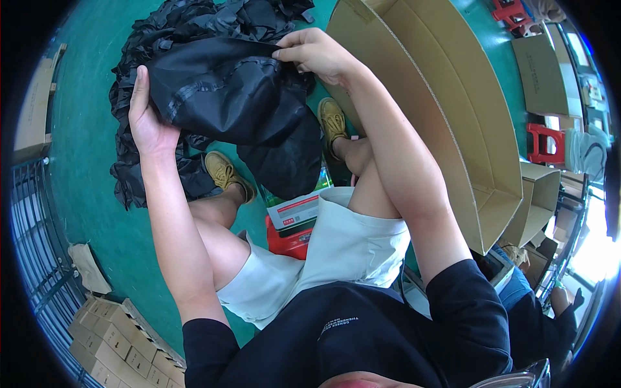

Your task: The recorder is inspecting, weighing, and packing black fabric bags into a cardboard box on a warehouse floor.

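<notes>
A limp piece of shiny black fabric with a stitched or taped seam is stretched between my hands; its exact kind I cannot tell. My left hand grips its left edge, thumb upright and fingers hidden behind the cloth. At the upper right edge, my right hand pinches the fabric between thumb and fingers. The lower end hangs down in front of my knees. Beneath and beyond it, a large heap of similar black fabric lies on the green floor.
A big open cardboard box stands close to my right arm. Below the hanging cloth are a green-and-white box and something red. Red stools are at the right, stacked cartons at the lower left. Another person is at the lower right.
</notes>
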Demonstrator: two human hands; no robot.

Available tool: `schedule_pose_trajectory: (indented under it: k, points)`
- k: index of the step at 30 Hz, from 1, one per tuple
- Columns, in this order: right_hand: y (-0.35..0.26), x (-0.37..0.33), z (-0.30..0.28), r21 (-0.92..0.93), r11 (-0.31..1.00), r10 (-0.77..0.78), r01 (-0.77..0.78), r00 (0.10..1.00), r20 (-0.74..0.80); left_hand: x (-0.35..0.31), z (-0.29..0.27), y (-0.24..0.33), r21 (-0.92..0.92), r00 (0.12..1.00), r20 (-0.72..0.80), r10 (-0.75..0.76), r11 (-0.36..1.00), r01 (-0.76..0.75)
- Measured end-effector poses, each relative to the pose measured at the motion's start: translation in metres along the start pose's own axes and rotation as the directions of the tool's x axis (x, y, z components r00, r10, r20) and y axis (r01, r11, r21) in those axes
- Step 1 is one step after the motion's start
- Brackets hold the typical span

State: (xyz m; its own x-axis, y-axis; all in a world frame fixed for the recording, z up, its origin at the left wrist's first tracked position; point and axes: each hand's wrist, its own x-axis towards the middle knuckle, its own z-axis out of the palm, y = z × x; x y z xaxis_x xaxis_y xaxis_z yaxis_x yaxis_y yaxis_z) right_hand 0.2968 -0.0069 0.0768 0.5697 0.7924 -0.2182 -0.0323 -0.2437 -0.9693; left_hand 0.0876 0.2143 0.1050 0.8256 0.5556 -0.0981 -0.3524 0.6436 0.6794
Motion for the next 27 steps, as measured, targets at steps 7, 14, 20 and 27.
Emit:
schedule_pose_trajectory:
  k: [7, 14, 20, 27]
  points:
    - [-0.01, -0.007, -0.003, 0.069, 0.988, 0.146, -0.138, 0.983, -0.115, -0.003, 0.009, 0.002, -0.001, 1.0, 0.002, -0.003, 1.0, 0.003]
    - [-0.012, -0.005, 0.004, 0.13, 0.991, 0.062, -0.032, 0.971, -0.23, -0.005, 0.001, 0.007, 0.048, 0.997, -0.077, 0.024, 0.999, -0.021]
    - [0.001, 0.005, -0.001, 0.112, 0.994, 0.024, 0.014, 0.945, -0.326, -0.002, 0.008, 0.002, 0.069, 0.999, -0.011, 0.037, 0.997, -0.036]
    - [-0.01, -0.003, 0.0, 0.116, 0.986, -0.068, 0.121, 0.921, -0.384, -0.002, 0.0, 0.004, 0.09, 0.995, -0.083, 0.047, 0.995, -0.04]
